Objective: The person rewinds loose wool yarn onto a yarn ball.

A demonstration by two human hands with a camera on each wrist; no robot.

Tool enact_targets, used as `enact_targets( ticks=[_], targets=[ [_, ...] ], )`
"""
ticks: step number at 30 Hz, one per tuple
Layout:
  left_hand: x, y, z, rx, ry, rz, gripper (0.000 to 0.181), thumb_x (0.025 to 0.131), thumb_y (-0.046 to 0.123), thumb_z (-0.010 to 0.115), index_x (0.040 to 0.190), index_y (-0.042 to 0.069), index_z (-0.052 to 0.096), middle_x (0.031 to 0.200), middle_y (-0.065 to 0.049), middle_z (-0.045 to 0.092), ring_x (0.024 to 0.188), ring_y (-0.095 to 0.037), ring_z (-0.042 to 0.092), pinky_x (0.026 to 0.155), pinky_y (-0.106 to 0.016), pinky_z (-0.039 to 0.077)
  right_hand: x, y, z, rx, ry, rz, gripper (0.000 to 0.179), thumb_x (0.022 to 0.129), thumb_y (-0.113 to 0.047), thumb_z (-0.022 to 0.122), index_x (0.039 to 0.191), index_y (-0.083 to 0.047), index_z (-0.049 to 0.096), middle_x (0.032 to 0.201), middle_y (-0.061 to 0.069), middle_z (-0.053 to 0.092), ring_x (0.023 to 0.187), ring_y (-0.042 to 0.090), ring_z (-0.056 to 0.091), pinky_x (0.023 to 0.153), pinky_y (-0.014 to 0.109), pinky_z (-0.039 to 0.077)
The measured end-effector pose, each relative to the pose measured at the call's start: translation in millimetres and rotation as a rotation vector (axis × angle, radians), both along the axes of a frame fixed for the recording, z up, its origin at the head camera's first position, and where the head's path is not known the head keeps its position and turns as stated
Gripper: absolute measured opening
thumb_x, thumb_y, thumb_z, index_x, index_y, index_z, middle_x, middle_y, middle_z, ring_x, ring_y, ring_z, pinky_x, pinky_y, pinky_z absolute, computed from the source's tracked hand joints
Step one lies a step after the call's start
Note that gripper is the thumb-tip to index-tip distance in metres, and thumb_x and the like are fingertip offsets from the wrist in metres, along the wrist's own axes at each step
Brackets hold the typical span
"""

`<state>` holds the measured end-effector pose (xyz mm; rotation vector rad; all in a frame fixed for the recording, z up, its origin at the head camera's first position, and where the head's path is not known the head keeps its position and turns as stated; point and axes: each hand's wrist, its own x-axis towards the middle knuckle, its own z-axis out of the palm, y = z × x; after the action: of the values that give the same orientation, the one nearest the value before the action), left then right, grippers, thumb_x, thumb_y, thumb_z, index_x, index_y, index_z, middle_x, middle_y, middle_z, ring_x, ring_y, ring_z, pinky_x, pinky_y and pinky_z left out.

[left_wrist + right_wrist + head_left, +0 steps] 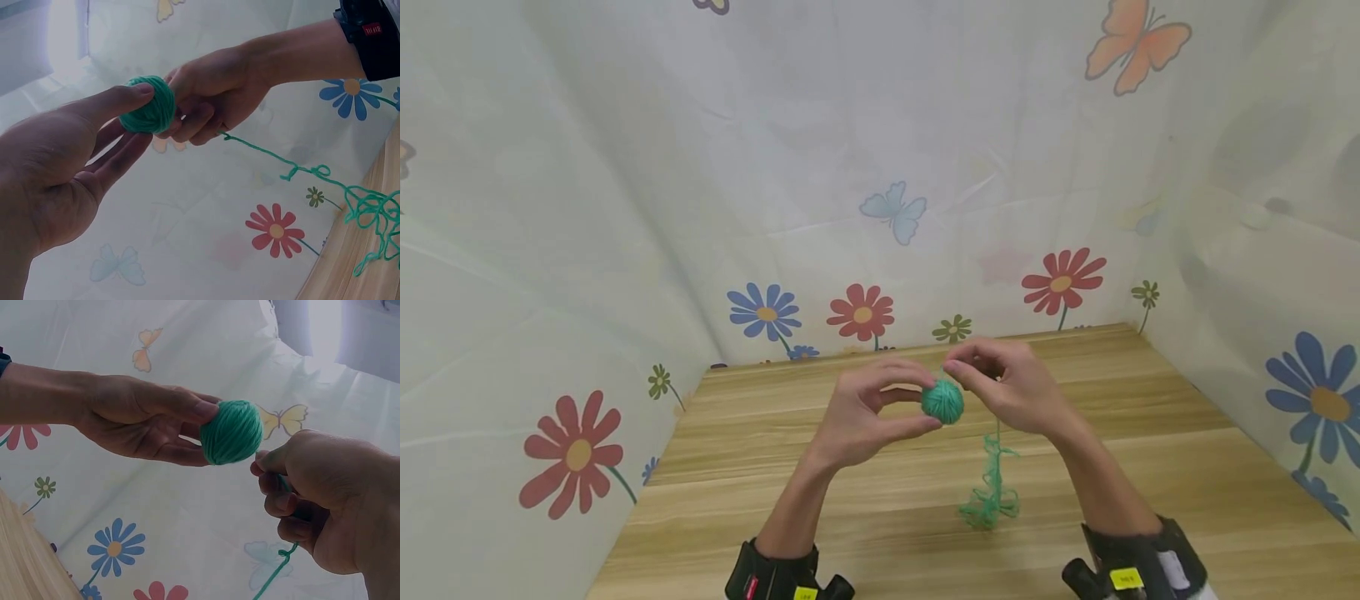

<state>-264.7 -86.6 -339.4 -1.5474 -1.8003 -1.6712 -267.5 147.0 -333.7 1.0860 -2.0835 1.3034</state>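
Note:
A small green ball of yarn [942, 402] is held up above the table between the thumb and fingers of my left hand [868, 412]. Close to its right side, my right hand [1011, 383] pinches the yarn strand between thumb and forefinger, the other fingers curled. In the right wrist view the strand [275, 574] leaves the bottom of that hand with a small knot in it. It runs down to a loose tangle of green yarn [990, 500], whose lower loops lie on the table, seen also in the left wrist view [375, 209].
The wood-grain table [722, 467] stretches beneath both hands. White curtains [790, 167] printed with flowers and butterflies enclose it at the back and on both sides. Each wrist wears a black strap [775, 573] with a camera.

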Motion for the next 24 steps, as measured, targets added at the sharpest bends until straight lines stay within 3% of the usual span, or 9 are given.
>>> enact_targets(
  ticks=[8,11,15,24],
  targets=[
    [3.3,0.2,2.2,0.046,-0.01,-0.05,0.044,0.07,-0.03,0.077,0.111,-0.02,0.065,0.112,-0.033,0.063,0.108,-0.035,0.064,0.088,-0.048,0.062,-11.0,1.5,-8.4,-0.004,-0.042,-0.145,0.008,0.1,-0.01,0.069,0.102,-0.008,0.076,0.064,-0.001,0.053,0.048,0.011,0.043,0.039,0.019,0.035],
    [3.7,-0.2,2.8,0.079,-0.015,-0.055,0.043,0.07,-0.031,0.075,0.111,-0.021,0.064,0.111,-0.033,0.063,0.108,-0.036,0.064,0.089,-0.051,0.061,-12.1,-0.7,-10.3,0.033,-0.033,-0.161,0.009,0.1,-0.013,0.07,0.102,-0.009,0.077,0.066,-0.002,0.056,0.05,0.011,0.047,0.041,0.019,0.039],
    [3.7,-0.5,2.5,0.134,-0.019,-0.028,0.041,0.072,-0.031,0.074,0.111,-0.021,0.064,0.111,-0.033,0.064,0.107,-0.036,0.066,0.089,-0.054,0.06,-12.0,-3.1,-12.7,0.114,-0.022,-0.102,0.008,0.098,-0.011,0.072,0.102,-0.011,0.078,0.068,-0.005,0.06,0.053,0.009,0.049,0.043,0.018,0.041],
    [0.4,0.9,1.9,0.217,-0.018,0.118,0.042,0.073,-0.031,0.074,0.113,-0.022,0.063,0.113,-0.035,0.063,0.107,-0.037,0.066,0.094,-0.054,0.058,-4.0,-9.4,-8.1,0.222,0.055,0.094,0.015,0.09,0.004,0.075,0.086,-0.01,0.072,0.059,-0.005,0.051,0.049,0.003,0.042,0.041,0.017,0.036]
  ],
)
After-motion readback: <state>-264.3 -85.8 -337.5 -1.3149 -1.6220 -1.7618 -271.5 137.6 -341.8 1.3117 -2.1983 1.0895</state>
